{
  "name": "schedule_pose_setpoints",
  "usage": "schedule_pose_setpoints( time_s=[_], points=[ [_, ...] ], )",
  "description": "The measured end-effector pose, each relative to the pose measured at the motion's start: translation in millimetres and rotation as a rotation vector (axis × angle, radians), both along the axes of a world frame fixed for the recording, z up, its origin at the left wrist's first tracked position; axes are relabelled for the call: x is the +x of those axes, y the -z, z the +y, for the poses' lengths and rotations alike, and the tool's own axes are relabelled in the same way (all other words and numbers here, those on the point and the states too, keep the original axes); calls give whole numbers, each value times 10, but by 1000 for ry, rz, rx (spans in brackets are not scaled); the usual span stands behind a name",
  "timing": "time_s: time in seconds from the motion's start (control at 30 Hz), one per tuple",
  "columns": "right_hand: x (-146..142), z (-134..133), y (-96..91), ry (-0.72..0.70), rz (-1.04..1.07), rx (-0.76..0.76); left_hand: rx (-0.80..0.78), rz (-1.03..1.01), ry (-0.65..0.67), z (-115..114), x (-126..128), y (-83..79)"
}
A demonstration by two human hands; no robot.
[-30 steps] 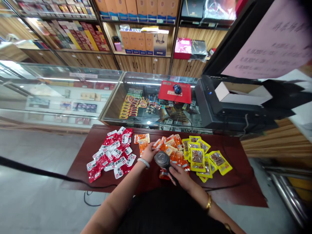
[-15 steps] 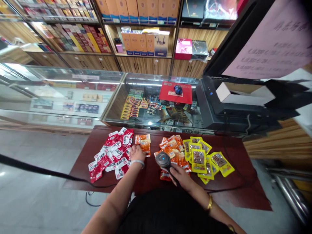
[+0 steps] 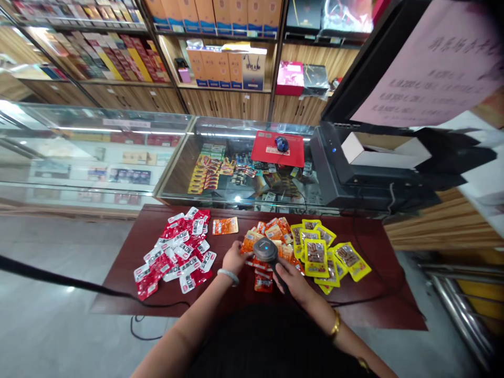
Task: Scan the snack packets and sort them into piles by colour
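My left hand [image 3: 233,258] is at the left edge of the orange pile, its fingers closed on the edge of an orange snack packet [image 3: 250,240]. A black barcode scanner [image 3: 265,250] is gripped by its handle in my right hand [image 3: 292,281]. The scanner's head is over the orange packets [image 3: 277,231] and hides part of them. One orange packet [image 3: 225,226] lies apart, behind my left hand. To the left is a heap of red and white packets [image 3: 181,247]; yellow packets [image 3: 316,258] are piled on the right.
The packets lie on a dark red-brown tabletop [image 3: 129,252]. Behind it stands a glass display counter [image 3: 177,173] with a red mat [image 3: 277,149] and a mouse [image 3: 281,144] on top. A dark checkout machine [image 3: 334,173] rises at right. A black cable [image 3: 79,286] crosses at left.
My left hand has moved right, from beside the red packets to the orange pile, bringing an orange packet along. The scanner stays in my right hand over the pile. The view has shifted slightly.
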State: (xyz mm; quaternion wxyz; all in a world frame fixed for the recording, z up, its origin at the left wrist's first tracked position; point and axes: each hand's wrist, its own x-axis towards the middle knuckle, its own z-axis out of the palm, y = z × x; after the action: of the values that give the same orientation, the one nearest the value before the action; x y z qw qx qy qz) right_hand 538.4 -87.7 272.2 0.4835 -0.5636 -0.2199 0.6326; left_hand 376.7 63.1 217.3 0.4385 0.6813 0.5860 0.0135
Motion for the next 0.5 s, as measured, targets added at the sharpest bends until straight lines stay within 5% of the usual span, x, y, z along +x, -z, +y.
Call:
schedule_pose_setpoints(
  time_s=[0.17, 0.37, 0.5],
  points=[
    [0, 14, -22, 4, 21, 5, 20, -3, 62, -40, 116, 26],
    [4, -51, 50, 13, 50, 7, -37, -157, -20, -122, 224, 85],
    [-11, -53, 68, 15, 67, 0, -78, -310, 138, -86, 338, -14]
  ],
)
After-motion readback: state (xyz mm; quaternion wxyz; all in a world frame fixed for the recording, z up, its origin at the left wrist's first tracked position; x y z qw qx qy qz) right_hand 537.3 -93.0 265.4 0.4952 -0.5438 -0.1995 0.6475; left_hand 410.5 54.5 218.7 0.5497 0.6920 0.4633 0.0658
